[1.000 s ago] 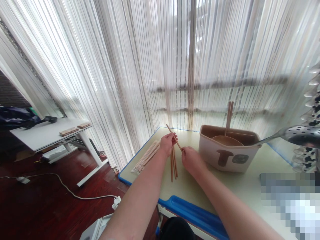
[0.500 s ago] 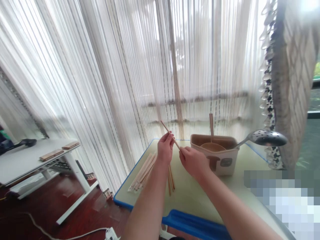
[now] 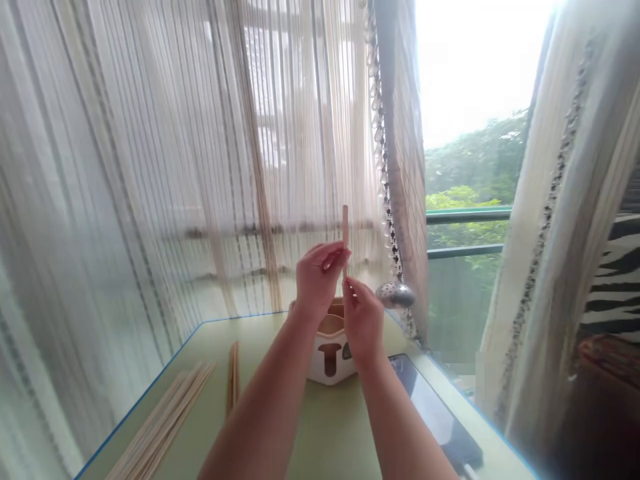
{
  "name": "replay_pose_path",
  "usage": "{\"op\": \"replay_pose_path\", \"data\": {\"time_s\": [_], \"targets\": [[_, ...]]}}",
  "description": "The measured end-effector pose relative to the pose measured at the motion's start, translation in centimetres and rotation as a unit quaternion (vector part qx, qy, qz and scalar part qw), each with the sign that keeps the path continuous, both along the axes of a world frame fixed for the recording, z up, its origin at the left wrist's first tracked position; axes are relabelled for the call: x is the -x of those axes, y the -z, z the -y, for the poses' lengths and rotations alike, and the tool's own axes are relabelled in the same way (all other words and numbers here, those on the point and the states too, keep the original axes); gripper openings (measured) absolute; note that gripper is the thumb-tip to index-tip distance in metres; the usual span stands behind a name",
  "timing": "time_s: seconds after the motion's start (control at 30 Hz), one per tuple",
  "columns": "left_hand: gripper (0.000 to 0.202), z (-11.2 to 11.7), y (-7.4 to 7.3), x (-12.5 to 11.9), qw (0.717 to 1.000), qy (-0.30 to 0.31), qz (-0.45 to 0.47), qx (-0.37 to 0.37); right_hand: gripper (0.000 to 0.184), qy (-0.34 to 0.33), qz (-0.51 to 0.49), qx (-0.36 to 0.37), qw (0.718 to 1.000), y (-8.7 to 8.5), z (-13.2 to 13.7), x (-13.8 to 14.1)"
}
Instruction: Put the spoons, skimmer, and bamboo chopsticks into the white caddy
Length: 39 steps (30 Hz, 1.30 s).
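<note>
My left hand (image 3: 318, 277) and my right hand (image 3: 366, 320) are raised over the container, both closed in a pinch. Between them stands a wooden chopstick piece (image 3: 345, 223), held nearly upright; whether it is one stick or a pair I cannot tell. The left fingers grip its middle, the right fingers its lower part. Behind my hands and wrists sits a pale utensil holder (image 3: 325, 370), partly hidden. A brown ladle-like bowl (image 3: 331, 325) shows inside its rim, and a metal slotted spoon (image 3: 396, 295) sticks out to the right.
On the table (image 3: 320, 433), a bundle of light chopsticks (image 3: 165, 420) lies at left, with a few darker chopsticks (image 3: 234, 377) beside it. A phone or tablet (image 3: 435, 413) rests at right. Sheer curtains (image 3: 150, 167) hang behind, and a green railing (image 3: 467, 215) shows through the gap.
My view has swung to the right. The chopstick has gone from slanted to upright, and both hands have moved from beside the holder to above and in front of it.
</note>
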<state>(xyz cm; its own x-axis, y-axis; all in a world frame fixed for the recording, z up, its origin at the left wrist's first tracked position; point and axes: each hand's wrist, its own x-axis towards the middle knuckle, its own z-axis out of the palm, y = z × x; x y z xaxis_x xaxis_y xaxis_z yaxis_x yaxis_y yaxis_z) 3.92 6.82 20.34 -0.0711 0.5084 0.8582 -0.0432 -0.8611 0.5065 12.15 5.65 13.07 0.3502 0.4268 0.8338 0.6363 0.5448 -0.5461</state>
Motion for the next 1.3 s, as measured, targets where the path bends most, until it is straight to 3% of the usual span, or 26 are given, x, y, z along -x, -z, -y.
{"op": "replay_pose_path", "data": {"time_s": [0.17, 0.43, 0.63, 0.87, 1.1, 1.3], "targets": [[0.013, -0.4, 0.9, -0.1, 0.994, -0.068, -0.074, -0.036, 0.033, -0.057, 0.007, 0.079, 0.995, 0.4, -0.6, -0.4], [0.018, -2.4, 1.2, 1.1, 0.994, -0.082, -0.070, -0.004, 0.033, -0.082, -0.019, 0.115, 0.990, 0.7, -1.2, -0.5], [0.015, -3.2, 1.4, 1.7, 0.973, -0.204, -0.109, -0.012, 0.043, -0.062, 0.076, 0.115, 0.989, 1.4, -1.9, 0.1], [0.022, -4.7, 2.5, 2.1, 0.935, -0.311, -0.163, -0.047, 0.041, -0.027, 0.126, 0.188, 0.974, 2.0, -2.0, 0.8], [0.026, -6.3, 3.8, 2.3, 0.946, -0.283, -0.156, -0.025, 0.020, -0.010, 0.189, 0.213, 0.958, 1.5, -1.4, 1.3], [0.034, -7.2, 4.4, 2.5, 0.962, -0.229, -0.149, 0.009, 0.014, 0.029, 0.210, 0.212, 0.954, 1.8, -1.7, 1.6]]}}
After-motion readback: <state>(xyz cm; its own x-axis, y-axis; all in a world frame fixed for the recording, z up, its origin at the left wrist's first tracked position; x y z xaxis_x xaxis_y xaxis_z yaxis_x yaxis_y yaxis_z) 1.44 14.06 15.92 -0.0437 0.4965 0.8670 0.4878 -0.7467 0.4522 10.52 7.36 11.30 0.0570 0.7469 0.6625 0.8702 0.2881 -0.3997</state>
